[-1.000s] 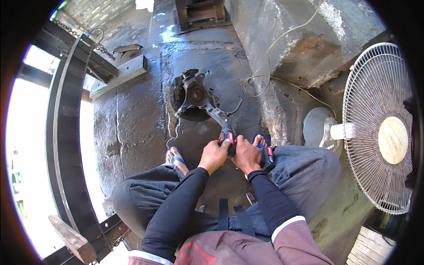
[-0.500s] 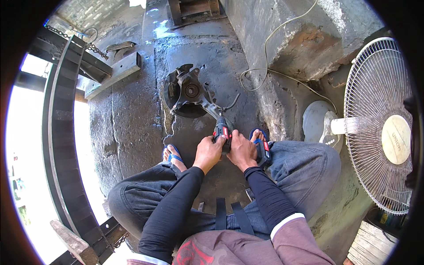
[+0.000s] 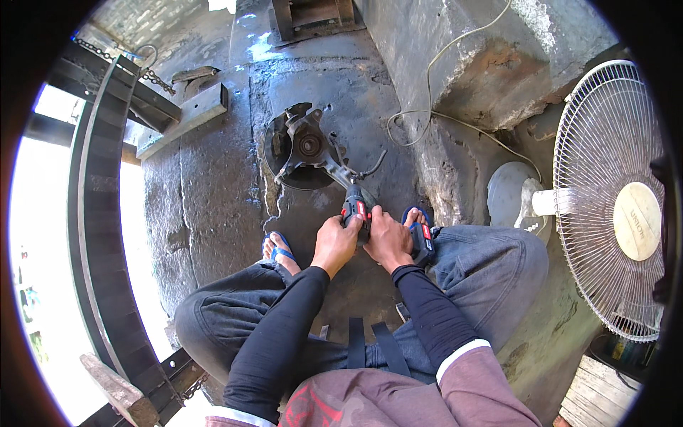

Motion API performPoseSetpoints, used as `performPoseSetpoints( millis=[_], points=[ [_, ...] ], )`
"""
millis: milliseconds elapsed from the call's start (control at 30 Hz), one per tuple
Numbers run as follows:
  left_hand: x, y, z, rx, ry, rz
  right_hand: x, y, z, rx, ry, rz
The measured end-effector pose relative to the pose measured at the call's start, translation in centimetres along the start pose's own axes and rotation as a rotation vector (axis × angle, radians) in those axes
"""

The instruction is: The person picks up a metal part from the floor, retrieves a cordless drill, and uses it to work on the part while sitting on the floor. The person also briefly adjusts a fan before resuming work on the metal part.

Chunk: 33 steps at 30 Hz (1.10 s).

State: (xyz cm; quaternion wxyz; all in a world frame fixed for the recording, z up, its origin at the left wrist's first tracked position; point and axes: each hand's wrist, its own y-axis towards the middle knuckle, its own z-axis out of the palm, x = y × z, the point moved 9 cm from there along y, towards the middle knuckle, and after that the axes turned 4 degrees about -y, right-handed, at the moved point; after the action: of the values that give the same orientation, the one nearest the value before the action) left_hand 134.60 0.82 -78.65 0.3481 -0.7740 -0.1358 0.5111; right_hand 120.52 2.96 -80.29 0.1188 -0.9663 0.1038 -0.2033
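Observation:
A black and red cordless drill (image 3: 355,203) is held in both hands, its nose pointing away from me. My left hand (image 3: 336,244) wraps the left side of its body. My right hand (image 3: 389,240) grips it from the right, and the battery (image 3: 424,242) sticks out past that wrist. The drill's front end meets the near arm of a metal steering knuckle (image 3: 310,144), which lies on the floor with a round central bore and a dark brake disc or shield (image 3: 277,146) beneath. Whether a bit is seated in a fastener is too small to tell.
A white pedestal fan (image 3: 617,203) stands at my right, its cable (image 3: 429,85) running along a concrete block (image 3: 477,57). On the left are a steel ramp beam (image 3: 103,213) and a rectangular metal bar (image 3: 188,121). My sandalled feet flank the drill.
Almost nothing differs. The drill and both hands have shifted very slightly, and both stay closed on it.

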Motion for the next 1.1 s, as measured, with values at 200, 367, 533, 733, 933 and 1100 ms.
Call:
performPoseSetpoints(
  millis=[200, 367, 533, 733, 933, 1100],
  points=[
    [-0.4, 0.0, -0.8, -0.066, -0.024, 0.031, 0.5, 0.7, 0.0, 0.004, -0.005, -0.001],
    [-0.9, 0.2, -1.2, -0.097, -0.074, 0.107, 0.6, 1.1, -0.2, 0.010, -0.009, 0.018],
    [-0.8, 0.5, -1.4, -0.129, -0.106, 0.119, 1.0, 1.6, -0.2, 0.028, -0.009, 0.018],
    [-0.2, 1.0, -1.8, -0.140, -0.103, 0.124, 1.4, 1.5, -0.3, 0.030, -0.006, 0.043],
    [0.5, 1.9, -1.6, -0.129, -0.007, 0.156, 1.3, 1.4, -0.1, 0.014, -0.009, 0.030],
    [0.3, 1.8, -1.6, -0.146, 0.021, 0.164, 1.3, 1.3, 0.0, 0.014, -0.043, 0.018]
  ],
)
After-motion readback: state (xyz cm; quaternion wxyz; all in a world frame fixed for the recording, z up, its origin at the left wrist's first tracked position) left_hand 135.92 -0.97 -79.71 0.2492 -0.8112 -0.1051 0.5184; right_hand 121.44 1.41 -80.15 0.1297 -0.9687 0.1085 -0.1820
